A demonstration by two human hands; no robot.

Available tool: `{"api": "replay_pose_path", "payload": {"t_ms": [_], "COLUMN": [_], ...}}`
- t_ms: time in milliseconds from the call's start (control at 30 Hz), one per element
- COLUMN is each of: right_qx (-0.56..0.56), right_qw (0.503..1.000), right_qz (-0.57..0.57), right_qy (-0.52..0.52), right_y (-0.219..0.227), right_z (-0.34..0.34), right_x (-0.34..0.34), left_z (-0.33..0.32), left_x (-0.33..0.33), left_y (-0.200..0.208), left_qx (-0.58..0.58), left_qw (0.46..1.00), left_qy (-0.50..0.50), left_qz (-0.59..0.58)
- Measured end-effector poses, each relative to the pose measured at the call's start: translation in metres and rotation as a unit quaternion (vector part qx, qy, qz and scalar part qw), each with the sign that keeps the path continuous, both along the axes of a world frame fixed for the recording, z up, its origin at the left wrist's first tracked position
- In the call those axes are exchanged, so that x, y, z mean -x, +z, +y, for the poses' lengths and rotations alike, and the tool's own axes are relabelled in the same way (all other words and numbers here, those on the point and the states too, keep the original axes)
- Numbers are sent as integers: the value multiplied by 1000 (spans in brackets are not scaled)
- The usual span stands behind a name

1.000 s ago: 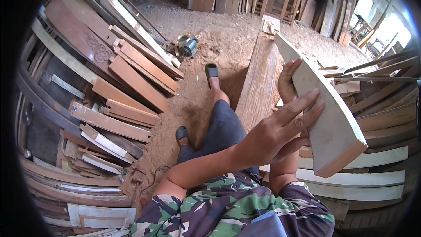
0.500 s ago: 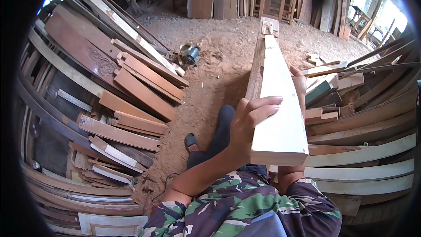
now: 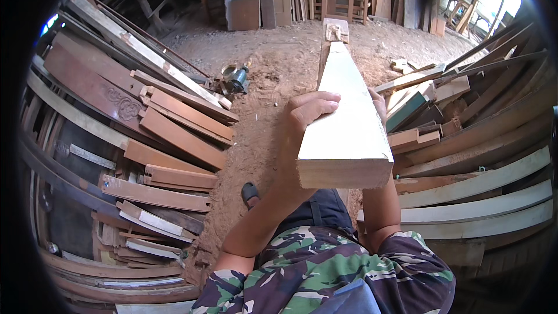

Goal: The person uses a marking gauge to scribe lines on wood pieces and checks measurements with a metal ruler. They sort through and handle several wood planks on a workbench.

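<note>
A long, thick wooden beam (image 3: pixel 352 122) points away from me, its pale top face bright and its sawn near end turned toward me. The far end carries a short block-like part (image 3: pixel 335 31) with a small raised piece on it. My left hand (image 3: pixel 311 110) is closed round the beam's left edge, fingers lying over the top face. On the opposite edge my right hand (image 3: pixel 378 106) grips the same beam; only some of its fingers show, and the rest is hidden behind the wood. Both forearms reach up from below, and the beam is held up in front of my body.
Stacked boards and door parts (image 3: pixel 174 139) line the left side, among them a carved brown panel (image 3: pixel 104 81). A dark green power tool (image 3: pixel 235 78) lies on the dirt floor (image 3: pixel 261 139). Curved-looking planks (image 3: pixel 476 203) are piled at right; panels lean at the back.
The beam has been raised and shifted left, so its near end sits higher and closer to level with my view. Both hands have moved along with it, still gripping.
</note>
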State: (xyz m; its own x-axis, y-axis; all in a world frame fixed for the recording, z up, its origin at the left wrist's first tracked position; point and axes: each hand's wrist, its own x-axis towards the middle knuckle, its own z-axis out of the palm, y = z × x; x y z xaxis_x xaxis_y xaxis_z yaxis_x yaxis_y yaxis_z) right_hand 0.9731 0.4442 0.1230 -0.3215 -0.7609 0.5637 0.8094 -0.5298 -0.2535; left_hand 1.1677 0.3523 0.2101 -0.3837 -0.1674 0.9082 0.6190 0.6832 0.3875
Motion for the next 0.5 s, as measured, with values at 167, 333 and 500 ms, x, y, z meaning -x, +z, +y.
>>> {"api": "replay_pose_path", "payload": {"t_ms": [167, 333, 500], "right_qx": [8, -146, -225], "right_qw": [1000, 983, 963], "right_qz": [-11, -77, -92], "right_qy": [11, -78, -116], "right_y": [1, -16, -33], "right_z": [-1, -4, -2], "right_x": [-9, 11, 28], "left_z": [-1, 5, 8], "left_x": [-1, 0, 0], "left_y": [-2, -7, -5], "left_qx": [18, 3, 11], "left_qw": [1000, 1000, 999], "left_qy": [3, -23, -26], "left_qz": [-6, -17, -30]}}
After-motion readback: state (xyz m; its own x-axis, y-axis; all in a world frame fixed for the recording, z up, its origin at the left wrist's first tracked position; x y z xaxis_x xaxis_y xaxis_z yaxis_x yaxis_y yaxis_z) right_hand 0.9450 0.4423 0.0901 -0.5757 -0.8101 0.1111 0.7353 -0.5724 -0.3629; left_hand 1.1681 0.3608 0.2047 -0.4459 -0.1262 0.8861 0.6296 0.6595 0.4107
